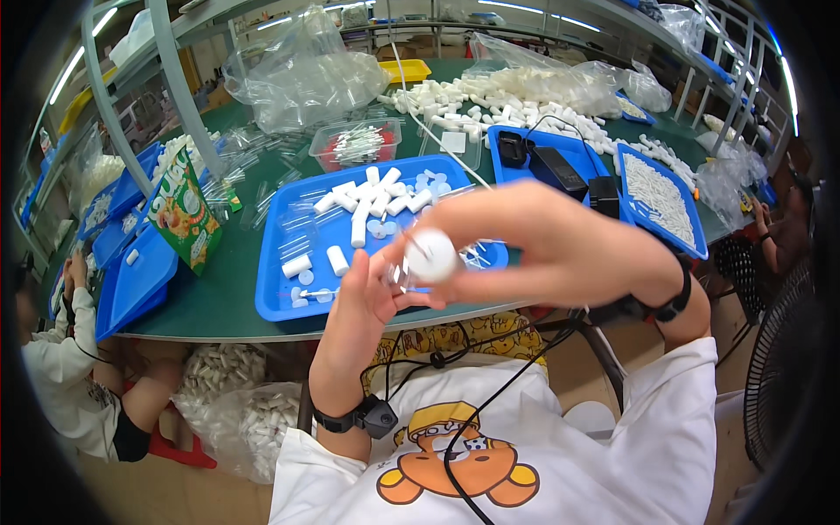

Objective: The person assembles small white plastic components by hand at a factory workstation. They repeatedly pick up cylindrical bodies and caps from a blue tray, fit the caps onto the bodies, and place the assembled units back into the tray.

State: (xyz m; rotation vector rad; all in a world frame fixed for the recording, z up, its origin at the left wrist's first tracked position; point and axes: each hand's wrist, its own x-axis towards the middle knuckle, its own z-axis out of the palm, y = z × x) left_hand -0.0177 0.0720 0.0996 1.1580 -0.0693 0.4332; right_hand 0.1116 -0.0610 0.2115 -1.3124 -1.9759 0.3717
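Observation:
My two hands meet over the near edge of a blue tray (273, 262). My right hand (547, 241), slightly blurred, curls its fingers round a white round cap (431, 255). A small clear tube (401, 275) shows at the cap's left side, gripped between the thumb and fingers of my left hand (372, 293). Whether cap and tube are joined I cannot tell. In the tray, white cylindrical caps (359, 223), clear tubes (296, 229), translucent discs (381, 229) and thin white sticks (475, 256) lie loose; my right hand hides part of it.
Behind the tray stands a clear box (357, 144) of white-tipped sticks, with a heap of white caps (525, 96) beyond. At right are blue trays with black devices (557, 171) and small white parts (656, 197). A green snack bag (184, 214) stands left, near another person (74, 350).

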